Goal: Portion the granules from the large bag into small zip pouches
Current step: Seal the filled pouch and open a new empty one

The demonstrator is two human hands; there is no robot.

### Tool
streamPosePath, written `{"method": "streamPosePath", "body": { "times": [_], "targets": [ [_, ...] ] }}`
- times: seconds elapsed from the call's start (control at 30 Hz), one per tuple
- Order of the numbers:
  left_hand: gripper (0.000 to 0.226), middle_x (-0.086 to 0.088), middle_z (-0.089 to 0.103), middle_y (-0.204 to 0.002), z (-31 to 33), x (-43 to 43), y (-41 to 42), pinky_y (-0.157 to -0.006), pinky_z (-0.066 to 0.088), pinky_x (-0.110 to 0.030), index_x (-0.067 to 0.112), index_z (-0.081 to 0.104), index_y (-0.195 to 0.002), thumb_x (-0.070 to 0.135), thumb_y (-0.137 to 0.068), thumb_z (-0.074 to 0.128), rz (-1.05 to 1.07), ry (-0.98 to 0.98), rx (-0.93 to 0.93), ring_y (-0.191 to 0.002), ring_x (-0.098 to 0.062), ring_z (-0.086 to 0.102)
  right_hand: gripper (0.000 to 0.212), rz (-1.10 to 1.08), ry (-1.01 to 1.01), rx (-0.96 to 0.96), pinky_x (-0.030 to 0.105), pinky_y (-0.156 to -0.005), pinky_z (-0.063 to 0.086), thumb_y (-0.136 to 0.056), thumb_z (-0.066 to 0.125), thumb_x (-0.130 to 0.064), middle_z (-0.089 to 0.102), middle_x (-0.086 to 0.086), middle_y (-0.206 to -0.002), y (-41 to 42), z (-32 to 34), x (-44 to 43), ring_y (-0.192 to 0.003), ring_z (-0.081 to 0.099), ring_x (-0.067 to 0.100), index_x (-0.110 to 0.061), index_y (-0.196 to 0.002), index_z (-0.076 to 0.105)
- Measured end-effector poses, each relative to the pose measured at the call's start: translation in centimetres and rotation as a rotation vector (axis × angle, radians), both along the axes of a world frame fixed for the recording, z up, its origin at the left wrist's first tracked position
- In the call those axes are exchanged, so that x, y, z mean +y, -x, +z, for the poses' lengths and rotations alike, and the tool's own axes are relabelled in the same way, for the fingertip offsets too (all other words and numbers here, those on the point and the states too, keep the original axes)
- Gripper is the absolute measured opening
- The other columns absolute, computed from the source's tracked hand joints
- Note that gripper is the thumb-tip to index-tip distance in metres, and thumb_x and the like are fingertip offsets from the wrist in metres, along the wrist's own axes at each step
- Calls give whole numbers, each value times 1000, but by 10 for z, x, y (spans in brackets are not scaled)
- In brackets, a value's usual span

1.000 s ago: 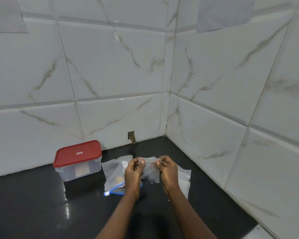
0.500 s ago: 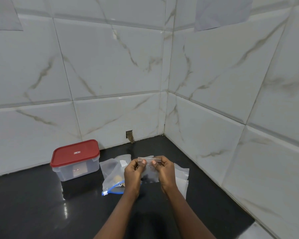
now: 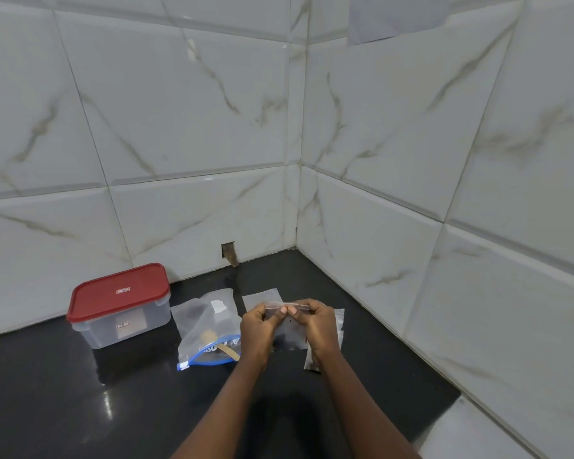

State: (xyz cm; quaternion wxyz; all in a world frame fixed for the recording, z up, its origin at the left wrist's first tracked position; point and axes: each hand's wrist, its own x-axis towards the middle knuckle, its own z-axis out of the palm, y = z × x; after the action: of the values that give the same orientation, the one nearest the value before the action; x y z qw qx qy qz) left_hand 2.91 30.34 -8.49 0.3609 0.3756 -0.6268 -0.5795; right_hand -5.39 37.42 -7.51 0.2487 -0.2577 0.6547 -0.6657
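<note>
Both hands hold a small pouch [image 3: 287, 327] upright above the black counter [image 3: 80, 392]. Left hand [image 3: 258, 326] and right hand [image 3: 317, 326] pinch its top strip, thumbs nearly touching. Large bag [image 3: 206, 326] lies just left, beside a red-lidded box [image 3: 120, 304]. More pouches [image 3: 337, 326] lie right.

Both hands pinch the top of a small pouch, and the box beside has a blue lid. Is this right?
No: the head view shows a red lid on the box, not blue. The left hand and right hand do pinch the small pouch.
</note>
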Motion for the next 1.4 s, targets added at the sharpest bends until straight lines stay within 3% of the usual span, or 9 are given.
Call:
{"method": "streamPosePath", "body": {
  "times": [0.17,0.3,0.47,0.57,0.77,0.9,1.0,1.1,1.4],
  "targets": [
    [18,-13,68,-97,-7,4,12,-81,51,-32,5,67,-96,17,-93,55,-113,-19,-131,-96,-27,62,26,9,-177,14,42,-83,53,-92,52,-2,65,5,-78,25,-10,18,-82,62,22,-16,-74,65],
    [14,-2,62,-92,-17,13,17,-70,47,-19,7,64,-100,16,-91,57,-76,-25,-186,-89,-18,58,24,-85,-279,-31,39,-71,55,-91,55,-5,63,8,-83,36,-23,33,-79,60,23,-18,-70,58],
    [12,-2,65,-84,-32,20,27,-69,47,-24,7,70,-91,17,-87,64,-54,-40,-349,-78,-14,58,32,-130,-421,-15,50,-77,57,-86,54,-3,63,7,-81,39,-40,46,-78,61,22,-23,-61,56],
    [10,-7,71,-88,-40,22,34,-79,52,-31,7,73,-86,15,-83,68,-56,-34,-416,-82,-18,62,33,-193,-464,-21,42,-76,55,-83,54,0,61,2,-74,38,-46,53,-75,58,19,-20,-58,56],
    [21,-9,70,-106,-49,29,39,-81,45,-24,6,70,-106,15,-89,61,-129,9,-427,-91,-15,59,22,-322,-569,-64,41,-75,59,-79,64,-5,66,11,-80,45,-61,54,-77,65,25,-14,-61,57],
    [25,-8,68,-114,-48,24,43,-85,39,-21,8,68,-112,17,-92,57,-195,117,-476,-106,-19,59,9,-303,-764,72,28,-77,49,-83,57,-11,68,15,-102,50,-63,46,-91,64,28,-7,-82,65],
    [27,-9,66,-117,-42,13,46,-92,42,-24,8,65,-116,16,-90,59,-181,163,-483,-108,-18,59,23,-392,-852,199,34,-83,49,-87,49,-11,57,13,-114,45,-52,31,-103,58,31,-3,-104,62],
    [32,-10,63,-121,-33,-5,50,-95,43,-23,7,60,-122,13,-91,59,-127,200,-491,-111,-18,59,22,-428,-839,414,31,-85,51,-86,48,-5,51,10,-114,38,-41,5,-104,55,27,-4,-103,61],
    [47,-13,45,-143,-23,-84,59,-108,27,-26,3,42,-138,10,-93,51,-90,174,-641,-133,-26,40,27,-70,-731,493,25,-90,47,-93,49,-8,65,10,-116,43,-46,-95,-107,62,22,-4,-112,67]
  ]
}}
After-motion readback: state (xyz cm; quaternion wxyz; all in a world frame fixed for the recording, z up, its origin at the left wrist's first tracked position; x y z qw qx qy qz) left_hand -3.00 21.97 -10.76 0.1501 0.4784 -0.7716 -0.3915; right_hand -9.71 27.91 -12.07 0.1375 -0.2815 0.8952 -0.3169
